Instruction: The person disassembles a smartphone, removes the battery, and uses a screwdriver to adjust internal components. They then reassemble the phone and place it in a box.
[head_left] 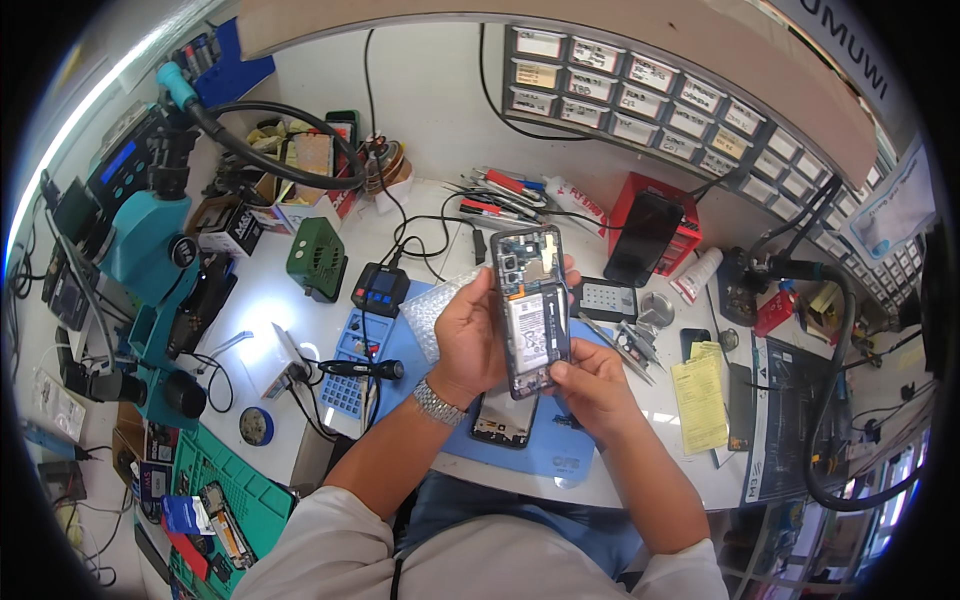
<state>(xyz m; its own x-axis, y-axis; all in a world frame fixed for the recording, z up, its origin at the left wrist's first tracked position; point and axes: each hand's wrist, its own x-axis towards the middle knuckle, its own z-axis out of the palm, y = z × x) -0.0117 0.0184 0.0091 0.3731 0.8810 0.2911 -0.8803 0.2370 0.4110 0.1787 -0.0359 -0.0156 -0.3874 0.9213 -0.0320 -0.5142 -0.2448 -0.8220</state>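
Observation:
An opened smartphone (530,310) is held up over the blue work mat (575,462), its battery, circuit board and camera modules showing. Along its left edge my left hand (470,335) grips it, with fingertips coming out past the right edge. My right hand (597,390) pinches the lower right corner, the thumb on the phone's face. Below, partly hidden by the held phone, a second dark phone part (503,420) lies on the mat. Small dark pieces (567,421) sit to its right.
At left stand a teal microscope (150,245) and a bright lamp (275,360). Tweezers (620,350) and a yellow paper (702,400) lie at right. A red box (655,215) with a black phone stands behind. Labelled drawers (640,95) line the wall.

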